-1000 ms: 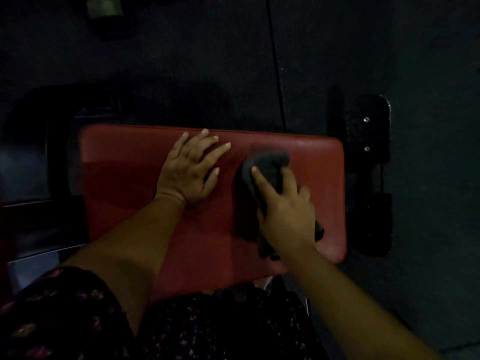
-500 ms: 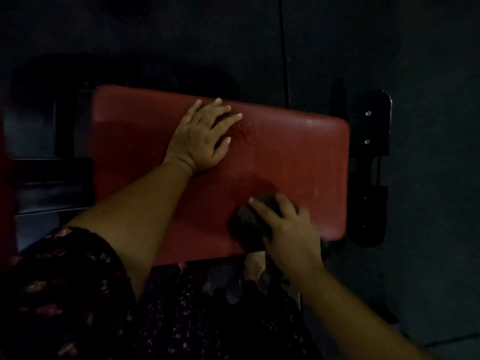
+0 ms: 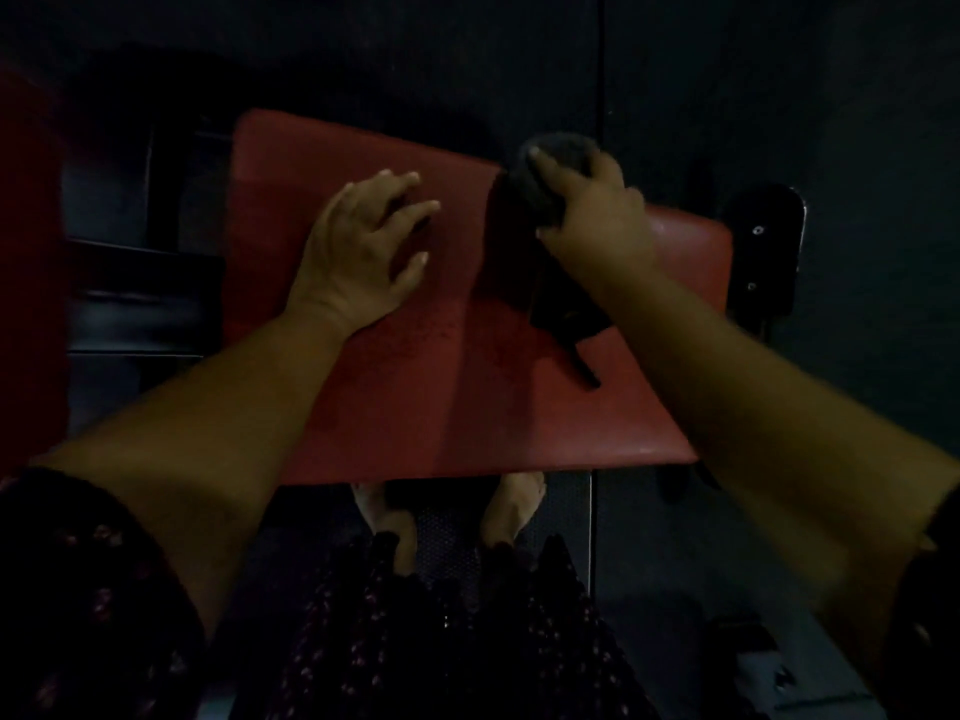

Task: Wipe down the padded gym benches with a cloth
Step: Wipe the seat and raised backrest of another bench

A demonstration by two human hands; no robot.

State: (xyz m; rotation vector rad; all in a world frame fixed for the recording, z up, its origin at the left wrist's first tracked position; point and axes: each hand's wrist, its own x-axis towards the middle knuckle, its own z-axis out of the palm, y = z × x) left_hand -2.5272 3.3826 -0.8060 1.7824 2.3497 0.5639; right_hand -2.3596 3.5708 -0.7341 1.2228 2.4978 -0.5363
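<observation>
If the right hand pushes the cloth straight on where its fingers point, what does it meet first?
Nothing that shows: the right hand grips the cloth at the far edge of the red bench pad, so it would slide off over dark floor. Dimness leaves that unsure.

Setting: a gym, dimly lit. Evidence: a red bench pad (image 3: 415, 397) with a vinyl-like sheen sits on a black metal frame (image 3: 135, 298). A black bracket (image 3: 776, 210) with two bolt heads (image 3: 758, 230) stands at its right end. A second red pad (image 3: 26, 252) shows at the left edge. The dark floor (image 3: 831, 122) has a straight seam and is probably rubber matting, but it is too dark to confirm.
</observation>
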